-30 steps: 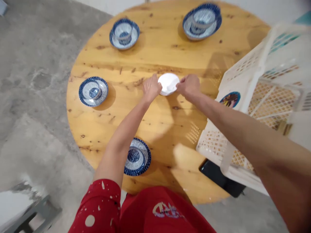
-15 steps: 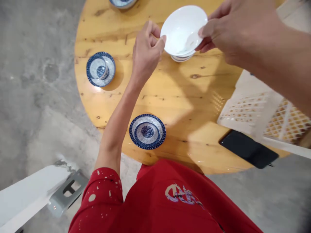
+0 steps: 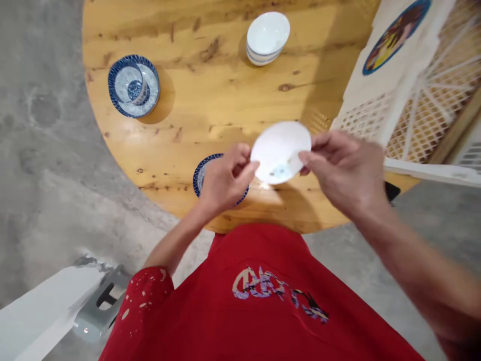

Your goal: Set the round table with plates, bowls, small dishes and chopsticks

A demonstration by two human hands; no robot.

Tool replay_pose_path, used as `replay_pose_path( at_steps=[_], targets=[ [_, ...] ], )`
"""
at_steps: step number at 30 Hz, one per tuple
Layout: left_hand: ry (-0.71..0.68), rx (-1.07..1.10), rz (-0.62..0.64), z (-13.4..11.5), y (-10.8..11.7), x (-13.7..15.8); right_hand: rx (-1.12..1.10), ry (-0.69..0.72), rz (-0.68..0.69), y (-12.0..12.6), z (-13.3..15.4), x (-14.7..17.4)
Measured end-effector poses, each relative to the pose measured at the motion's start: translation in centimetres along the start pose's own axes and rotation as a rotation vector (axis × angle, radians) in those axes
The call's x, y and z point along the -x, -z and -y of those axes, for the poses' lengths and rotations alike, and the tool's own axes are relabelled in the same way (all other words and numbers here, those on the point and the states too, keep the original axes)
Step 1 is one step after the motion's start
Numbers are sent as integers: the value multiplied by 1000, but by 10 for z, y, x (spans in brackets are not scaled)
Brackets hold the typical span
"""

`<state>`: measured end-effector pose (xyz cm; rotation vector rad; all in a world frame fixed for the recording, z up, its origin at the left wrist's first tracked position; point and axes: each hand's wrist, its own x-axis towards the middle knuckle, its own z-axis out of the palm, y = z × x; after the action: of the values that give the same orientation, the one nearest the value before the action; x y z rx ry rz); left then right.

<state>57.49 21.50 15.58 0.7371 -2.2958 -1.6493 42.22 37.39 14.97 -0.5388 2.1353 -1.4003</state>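
Note:
Both my hands hold a small white bowl (image 3: 276, 145) in front of me, above the table. It looks shallow from here, with a faint bluish mark near its lower edge. The thumb and fingers of my left hand (image 3: 225, 180) pinch its left rim. My right hand (image 3: 347, 170) grips the right rim the same way. Beneath my left hand is a blue-patterned plate (image 3: 197, 175), mostly covered by that hand. Farther off, a stack of white bowls (image 3: 267, 37) stands on the wooden table (image 3: 225, 105).
At the left lies another blue-patterned dish (image 3: 152, 75) with a smaller bowl (image 3: 130, 82) in it. A white plastic basket (image 3: 394, 95) with lattice sides stands on the right. Part of a black phone (image 3: 392, 191) shows behind my right hand.
My hands have brought the white bowl away from the stack and nearer to my body. The stack now shows fully, and my left hand covers much of the near plate.

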Motion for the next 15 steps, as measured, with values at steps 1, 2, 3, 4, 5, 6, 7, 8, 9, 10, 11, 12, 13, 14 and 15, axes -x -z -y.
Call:
replay_pose_path(
  at_steps=[1, 2, 3, 4, 5, 6, 7, 8, 9, 10, 11, 12, 13, 14, 15],
  targets=[
    [58, 9, 28, 8, -16, 15, -2, -60, -9, 2, -19, 15],
    [122, 30, 61, 16, -31, 29, 11, -128, -6, 3, -38, 30],
    [192, 46, 92, 24, -46, 42, 36, -192, -15, 4, -54, 44],
    [253, 64, 113, 31, -59, 54, 48, -252, -20, 6, -69, 58],
    [304, 86, 129, 38, -70, 64, 57, -307, -29, 6, -83, 70],
    [345, 109, 144, 45, -79, 73, 65, -355, -37, 7, -94, 81],
    [375, 131, 157, 52, -87, 81, 71, -393, -45, 7, -104, 90],
    [397, 149, 169, 59, -93, 86, 77, -421, -54, 6, -112, 97],
    [412, 162, 180, 66, -98, 91, 82, -441, -62, 5, -120, 102],
    [424, 167, 187, 74, -102, 94, 86, -454, -70, 3, -126, 105],
    [437, 165, 187, 81, -106, 96, 92, -461, -74, 0, -133, 107],
    [449, 160, 179, 87, -109, 97, 101, -461, -74, -3, -138, 107],
    [462, 155, 165, 93, -111, 97, 115, -455, -71, -6, -143, 105],
    [474, 153, 144, 98, -114, 98, 132, -443, -65, -8, -147, 103],
    [486, 154, 121, 102, -116, 98, 150, -427, -55, -11, -149, 100]
  ],
)
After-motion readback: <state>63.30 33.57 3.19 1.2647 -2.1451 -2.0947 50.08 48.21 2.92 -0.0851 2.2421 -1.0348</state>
